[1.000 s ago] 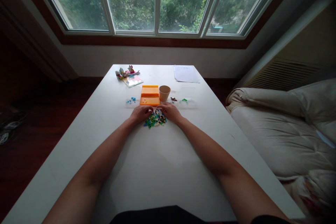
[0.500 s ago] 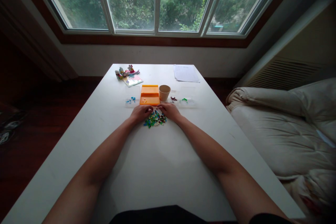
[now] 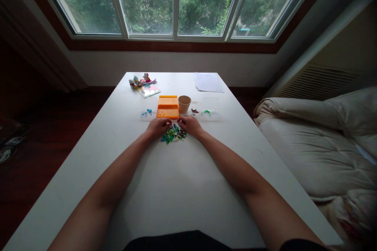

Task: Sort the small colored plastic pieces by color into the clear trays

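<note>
A pile of small building bricks [image 3: 173, 135], green, blue, dark red and cream, lies on the white table between my hands. My left hand [image 3: 158, 127] rests at its left edge, fingers curled together at the tips. At the pile's upper right, my right hand [image 3: 190, 125] is closed in a similar pinch. Whatever either hand may hold is too small to make out. Just beyond the fingers stands an orange open box [image 3: 168, 106] with a few orange pieces in it.
Beside the box are a brown paper cup [image 3: 184, 104] and clear trays holding blue bricks [image 3: 149, 111], dark red bricks [image 3: 194, 111] and green bricks [image 3: 207, 111]. Farther back are toy figures [image 3: 143, 80], a card [image 3: 149, 90] and paper sheets [image 3: 208, 82]. A padded sofa [image 3: 318, 141] stands right.
Both hands stay in nearly the same place. The right hand's fingertips have shifted very slightly at the pile's upper edge.
</note>
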`<state>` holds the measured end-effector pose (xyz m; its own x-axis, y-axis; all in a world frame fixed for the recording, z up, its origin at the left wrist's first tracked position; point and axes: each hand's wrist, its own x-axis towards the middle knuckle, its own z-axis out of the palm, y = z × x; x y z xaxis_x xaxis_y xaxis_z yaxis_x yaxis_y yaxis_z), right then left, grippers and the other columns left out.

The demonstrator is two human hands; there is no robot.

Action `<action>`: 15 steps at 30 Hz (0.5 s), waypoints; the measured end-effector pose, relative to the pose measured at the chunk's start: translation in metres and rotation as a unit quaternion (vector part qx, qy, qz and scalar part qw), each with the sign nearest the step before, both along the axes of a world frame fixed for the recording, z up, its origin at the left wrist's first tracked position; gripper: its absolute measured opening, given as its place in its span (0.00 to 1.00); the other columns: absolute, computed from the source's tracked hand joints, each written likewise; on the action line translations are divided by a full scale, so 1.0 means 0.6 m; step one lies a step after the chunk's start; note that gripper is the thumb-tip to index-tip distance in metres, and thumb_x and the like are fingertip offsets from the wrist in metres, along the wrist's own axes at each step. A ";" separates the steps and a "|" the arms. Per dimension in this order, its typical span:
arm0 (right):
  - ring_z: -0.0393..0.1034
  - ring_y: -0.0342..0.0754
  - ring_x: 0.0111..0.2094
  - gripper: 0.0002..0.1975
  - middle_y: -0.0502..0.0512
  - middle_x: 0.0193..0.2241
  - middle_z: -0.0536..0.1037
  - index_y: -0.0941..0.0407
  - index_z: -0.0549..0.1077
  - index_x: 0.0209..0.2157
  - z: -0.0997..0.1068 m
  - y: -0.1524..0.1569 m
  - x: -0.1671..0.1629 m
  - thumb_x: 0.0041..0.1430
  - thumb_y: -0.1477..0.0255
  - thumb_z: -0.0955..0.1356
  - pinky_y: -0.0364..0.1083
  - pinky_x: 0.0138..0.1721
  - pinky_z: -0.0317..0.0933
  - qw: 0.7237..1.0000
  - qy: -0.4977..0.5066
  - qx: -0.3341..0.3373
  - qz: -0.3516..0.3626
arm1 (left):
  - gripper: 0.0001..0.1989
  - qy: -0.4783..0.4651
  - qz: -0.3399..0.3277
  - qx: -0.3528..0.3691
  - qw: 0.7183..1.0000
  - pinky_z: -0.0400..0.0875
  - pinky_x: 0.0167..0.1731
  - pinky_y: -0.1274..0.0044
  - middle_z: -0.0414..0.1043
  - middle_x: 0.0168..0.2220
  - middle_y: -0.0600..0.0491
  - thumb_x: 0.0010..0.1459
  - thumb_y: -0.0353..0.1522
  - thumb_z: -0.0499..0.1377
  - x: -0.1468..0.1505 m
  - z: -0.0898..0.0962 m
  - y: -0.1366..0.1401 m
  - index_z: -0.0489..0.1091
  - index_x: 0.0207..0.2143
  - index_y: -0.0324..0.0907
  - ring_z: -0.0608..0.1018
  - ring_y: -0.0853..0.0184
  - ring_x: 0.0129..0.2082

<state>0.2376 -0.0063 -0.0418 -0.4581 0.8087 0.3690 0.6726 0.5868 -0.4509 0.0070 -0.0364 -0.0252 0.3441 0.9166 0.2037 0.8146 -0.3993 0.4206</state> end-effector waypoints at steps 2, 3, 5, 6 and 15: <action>0.69 0.45 0.30 0.07 0.52 0.30 0.79 0.53 0.79 0.37 0.003 -0.001 0.008 0.59 0.70 0.68 0.43 0.35 0.58 0.999 0.030 0.006 -0.015 | 0.13 0.000 -0.003 -0.001 1.000 0.63 0.31 0.77 0.78 0.31 0.52 0.59 0.37 0.57 0.000 0.001 -0.001 0.78 0.41 0.46 0.75 0.66 0.30; 0.69 0.46 0.30 0.07 0.52 0.30 0.79 0.53 0.79 0.36 0.005 0.000 0.013 0.59 0.70 0.68 0.43 0.35 0.59 0.998 0.047 0.014 -0.028 | 0.13 -0.002 -0.005 -0.001 1.000 0.63 0.31 0.77 0.78 0.31 0.52 0.59 0.38 0.57 0.000 0.001 -0.002 0.78 0.41 0.46 0.75 0.66 0.30; 0.69 0.46 0.30 0.08 0.53 0.29 0.78 0.54 0.78 0.36 0.009 0.003 0.024 0.60 0.69 0.67 0.43 0.34 0.59 0.994 0.079 0.032 -0.063 | 0.13 -0.008 -0.008 0.001 1.000 0.63 0.30 0.77 0.77 0.31 0.52 0.59 0.38 0.57 0.000 0.001 -0.002 0.79 0.41 0.46 0.75 0.66 0.30; 0.68 0.47 0.29 0.08 0.53 0.28 0.78 0.54 0.78 0.36 0.011 0.005 0.031 0.60 0.69 0.66 0.44 0.34 0.59 0.991 0.094 0.041 -0.085 | 0.13 -0.011 -0.009 0.002 1.000 0.63 0.30 0.77 0.77 0.31 0.52 0.59 0.38 0.57 0.000 0.000 -0.002 0.79 0.41 0.47 0.75 0.66 0.30; 0.70 0.50 0.30 0.15 0.55 0.28 0.79 0.55 0.79 0.44 0.008 0.038 0.068 0.64 0.63 0.64 0.46 0.36 0.59 0.954 0.147 0.053 -0.255 | 0.15 -0.005 -0.003 0.012 1.000 0.67 0.37 0.74 0.79 0.37 0.51 0.62 0.36 0.55 0.004 -0.005 -0.001 0.77 0.48 0.49 0.77 0.63 0.35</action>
<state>0.2787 0.0167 -0.0369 0.1204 0.8501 0.5127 0.7363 0.2700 -0.6205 0.0092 -0.0373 -0.0279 0.3479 0.9090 0.2295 0.8079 -0.4148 0.4186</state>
